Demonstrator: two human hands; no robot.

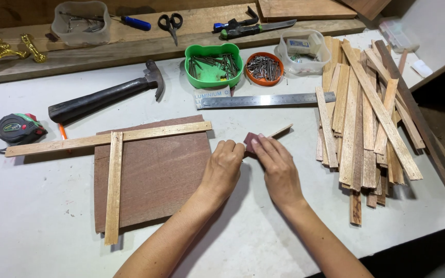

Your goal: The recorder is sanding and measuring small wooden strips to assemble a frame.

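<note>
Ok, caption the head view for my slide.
Left hand and right hand hold a reddish sanding piece against a wooden strip beside a brown board.

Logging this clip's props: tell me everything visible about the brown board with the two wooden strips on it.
The brown board is a flat, roughly square panel of reddish-brown wood lying on the white table. Two pale wooden strips lie on it: a long strip runs along its top edge and overhangs far to the left, and a shorter strip runs down near its left edge, poking just past the bottom. Where they meet, which overlaps cannot be told. The left hand rests over the board's right edge.
</note>
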